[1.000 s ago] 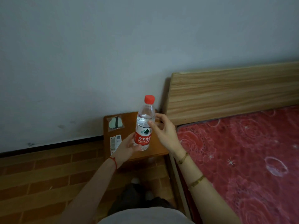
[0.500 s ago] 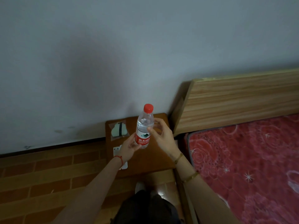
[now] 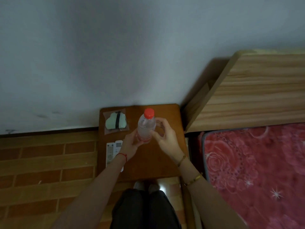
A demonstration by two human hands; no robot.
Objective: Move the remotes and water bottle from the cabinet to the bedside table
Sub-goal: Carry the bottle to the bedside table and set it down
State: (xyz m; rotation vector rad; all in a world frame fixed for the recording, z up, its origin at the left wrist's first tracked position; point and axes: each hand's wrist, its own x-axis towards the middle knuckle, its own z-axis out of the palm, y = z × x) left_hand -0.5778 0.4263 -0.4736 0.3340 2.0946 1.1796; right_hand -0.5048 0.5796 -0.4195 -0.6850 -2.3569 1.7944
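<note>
A clear water bottle point(image 3: 146, 125) with a red cap and red label stands upright over the brown bedside table point(image 3: 165, 162). My left hand point(image 3: 131, 146) grips its lower part at the label. On the bottle's right side my right hand point(image 3: 165, 136) has its fingers curled around the body. Whether the bottle's base touches the table is hidden by my hands. Two white remotes point(image 3: 113, 151) lie side by side on the table's left part, partly covered by my left wrist.
A clear packet with a pale green item point(image 3: 116, 123) lies at the table's back left corner. The wooden headboard point(image 3: 255, 91) and the red patterned mattress point(image 3: 257, 171) are on the right. A grey wall is behind, brick-pattern floor point(image 3: 46, 166) to the left.
The view has tilted down and closed in on the table. The bottle has come lower over the table top, both hands still on it.
</note>
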